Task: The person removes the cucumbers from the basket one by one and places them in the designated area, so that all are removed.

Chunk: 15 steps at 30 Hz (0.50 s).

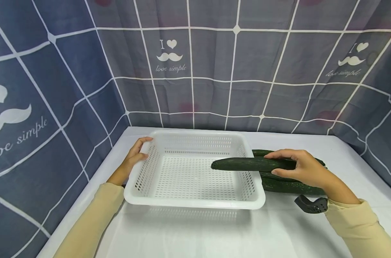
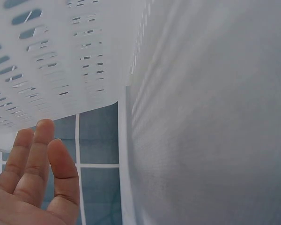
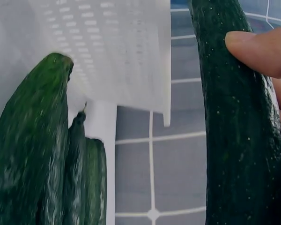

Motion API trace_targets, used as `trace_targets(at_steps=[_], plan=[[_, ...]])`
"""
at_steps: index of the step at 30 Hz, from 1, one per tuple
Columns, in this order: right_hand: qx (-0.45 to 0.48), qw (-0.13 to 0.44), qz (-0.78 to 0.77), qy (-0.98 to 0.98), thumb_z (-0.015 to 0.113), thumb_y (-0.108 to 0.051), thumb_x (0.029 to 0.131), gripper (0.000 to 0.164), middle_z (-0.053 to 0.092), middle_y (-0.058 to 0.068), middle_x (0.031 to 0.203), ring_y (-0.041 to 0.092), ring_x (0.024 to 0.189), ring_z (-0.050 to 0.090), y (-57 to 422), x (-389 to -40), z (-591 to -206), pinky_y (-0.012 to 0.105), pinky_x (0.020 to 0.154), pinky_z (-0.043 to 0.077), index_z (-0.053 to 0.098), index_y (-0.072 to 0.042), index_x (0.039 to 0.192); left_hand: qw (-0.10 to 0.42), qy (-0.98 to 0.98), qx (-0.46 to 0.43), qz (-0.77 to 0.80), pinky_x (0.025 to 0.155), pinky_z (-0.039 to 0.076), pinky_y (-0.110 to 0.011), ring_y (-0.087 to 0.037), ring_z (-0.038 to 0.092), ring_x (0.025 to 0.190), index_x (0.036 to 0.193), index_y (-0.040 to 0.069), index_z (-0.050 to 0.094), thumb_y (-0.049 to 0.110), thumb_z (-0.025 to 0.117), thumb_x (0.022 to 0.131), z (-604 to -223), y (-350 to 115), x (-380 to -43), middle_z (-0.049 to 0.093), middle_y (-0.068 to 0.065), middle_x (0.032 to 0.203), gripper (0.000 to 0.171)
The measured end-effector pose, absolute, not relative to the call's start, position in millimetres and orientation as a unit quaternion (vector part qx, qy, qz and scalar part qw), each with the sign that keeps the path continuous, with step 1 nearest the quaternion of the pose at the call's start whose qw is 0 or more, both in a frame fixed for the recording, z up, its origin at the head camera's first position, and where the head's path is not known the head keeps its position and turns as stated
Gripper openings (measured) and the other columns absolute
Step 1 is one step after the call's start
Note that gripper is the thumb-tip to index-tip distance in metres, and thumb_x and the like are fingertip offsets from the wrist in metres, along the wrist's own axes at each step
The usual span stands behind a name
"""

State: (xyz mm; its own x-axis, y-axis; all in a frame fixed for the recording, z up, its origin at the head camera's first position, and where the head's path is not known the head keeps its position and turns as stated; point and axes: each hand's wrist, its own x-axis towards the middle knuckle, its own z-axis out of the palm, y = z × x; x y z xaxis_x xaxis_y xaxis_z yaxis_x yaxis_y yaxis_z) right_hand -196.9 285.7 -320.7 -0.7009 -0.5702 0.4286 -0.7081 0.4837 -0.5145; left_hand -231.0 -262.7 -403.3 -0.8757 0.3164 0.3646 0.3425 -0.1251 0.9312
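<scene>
A white perforated plastic basket (image 1: 195, 204) stands in the middle of the head view. My left hand (image 1: 132, 157) grips its left rim, with thumb and forefinger at the edge; in the left wrist view three fingers (image 2: 42, 154) show beside the basket's wall. A long dark green cucumber (image 1: 237, 164) is gripped by my right hand (image 1: 306, 170), thumb on one side and fingers on the other. Its front end reaches over the basket's right rim. Beneath that hand, several more cucumbers (image 1: 290, 187) lie side by side along the basket's right side.
A white cloth covers the table (image 1: 195, 236). Behind it and on both sides hangs a grey-blue curtain (image 1: 211, 93) with white grid lines. A black wrist strap (image 1: 311, 205) sits on the right wrist, close by the lying cucumbers.
</scene>
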Motion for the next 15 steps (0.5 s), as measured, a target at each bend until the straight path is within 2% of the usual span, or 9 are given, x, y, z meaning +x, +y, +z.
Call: trace_targets(at_steps=[8,15], plan=[[0.344,0.092,0.337,-0.872,0.088,0.003,0.083,0.048,0.075,-0.019,0.119,-0.011,0.115,0.06,314.0,-191.5,-328.6,0.007,0.098,0.038,0.078,-0.014,0.126,0.009,-0.66,-0.256,-0.706,0.087,0.059,-0.03,-0.02,0.06,0.116,0.145,0.018,0.048,-0.005,0.041,0.094,-402.9,-262.4,-230.9,0.051,-0.011,0.14,0.057],[0.339,0.082,0.339,-0.874,0.086,0.008,0.082,0.05,0.075,-0.019,0.123,-0.012,0.12,0.059,342.4,-185.5,-330.7,0.006,0.098,0.039,0.077,-0.011,0.127,0.008,-0.662,-0.253,-0.706,0.085,0.06,-0.03,-0.019,0.06,0.115,0.145,0.02,0.049,-0.004,0.041,0.093,-403.6,-262.2,-232.0,0.051,-0.01,0.138,0.058]])
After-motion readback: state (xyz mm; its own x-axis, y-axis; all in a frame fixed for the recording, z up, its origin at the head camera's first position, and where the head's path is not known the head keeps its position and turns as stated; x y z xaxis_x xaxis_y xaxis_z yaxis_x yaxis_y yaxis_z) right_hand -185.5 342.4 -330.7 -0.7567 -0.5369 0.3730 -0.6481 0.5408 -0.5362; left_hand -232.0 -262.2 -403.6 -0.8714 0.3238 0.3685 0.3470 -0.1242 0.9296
